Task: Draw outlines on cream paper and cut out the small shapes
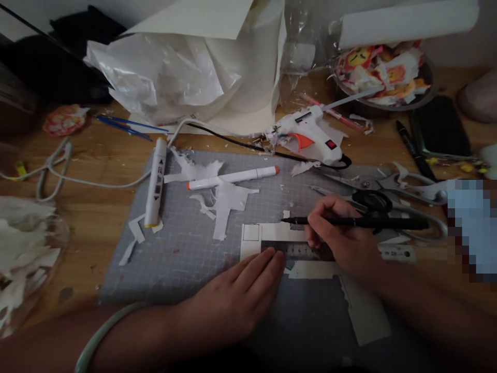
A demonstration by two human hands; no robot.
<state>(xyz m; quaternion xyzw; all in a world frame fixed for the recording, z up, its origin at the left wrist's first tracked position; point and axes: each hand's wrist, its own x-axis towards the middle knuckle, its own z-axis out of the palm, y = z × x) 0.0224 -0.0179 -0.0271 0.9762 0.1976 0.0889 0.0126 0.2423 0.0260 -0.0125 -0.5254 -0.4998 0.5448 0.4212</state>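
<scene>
My right hand [341, 241] grips a black pen [388, 223] almost level, its tip at the upper edge of a white card piece [272, 231]. A small square is drawn in black near the left end of that card. My left hand [248, 290] lies with fingers stretched out, the fingertips pressing on the left end of a steel ruler [298, 251] and the card under it. The ruler runs rightwards beneath my right hand, which hides part of it. Below the ruler a pale card strip [312, 269] lies on the grey cutting mat [174, 259].
Two white markers [155, 181] and paper scraps [229, 202] lie on the mat. A white glue gun [310, 134] with a cord rests behind. Scissors [384, 186] are at the right, near a phone [440, 127]. A bowl [388, 106] of paper cutouts stands at the back.
</scene>
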